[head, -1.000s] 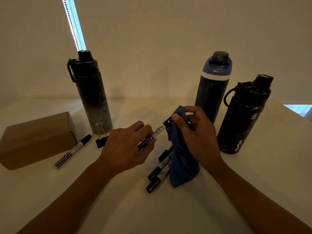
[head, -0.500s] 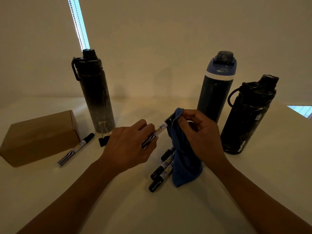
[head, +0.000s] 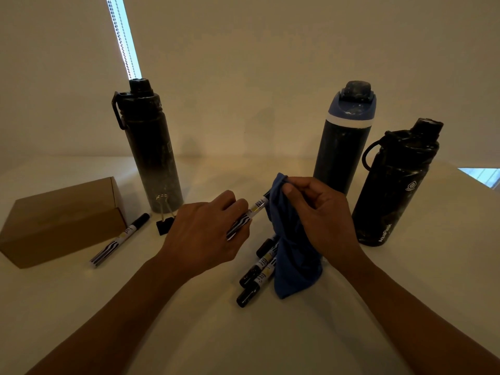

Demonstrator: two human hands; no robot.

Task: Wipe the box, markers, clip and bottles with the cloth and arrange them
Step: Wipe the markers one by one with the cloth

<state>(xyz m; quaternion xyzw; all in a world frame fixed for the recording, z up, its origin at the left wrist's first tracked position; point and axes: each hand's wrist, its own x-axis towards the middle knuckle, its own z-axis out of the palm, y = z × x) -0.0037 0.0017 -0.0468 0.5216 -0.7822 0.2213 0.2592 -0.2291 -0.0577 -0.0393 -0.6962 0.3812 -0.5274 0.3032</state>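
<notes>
As left hand (head: pixel 205 234) holds marker (head: pixel 254 211), right hand's (head: pixel 324 215) cloth (head: pixel 295 261) seemingly covers tip.

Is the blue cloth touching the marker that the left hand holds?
Touching. In the head view the cap end of the marker goes into the blue cloth, which the right hand pinches around it.

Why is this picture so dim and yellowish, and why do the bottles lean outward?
Head view: dim warm light, one bright window strip; the wide-angle lens tilts the left black bottle and the right black bottle outward; the held marker looks sharp.
</notes>
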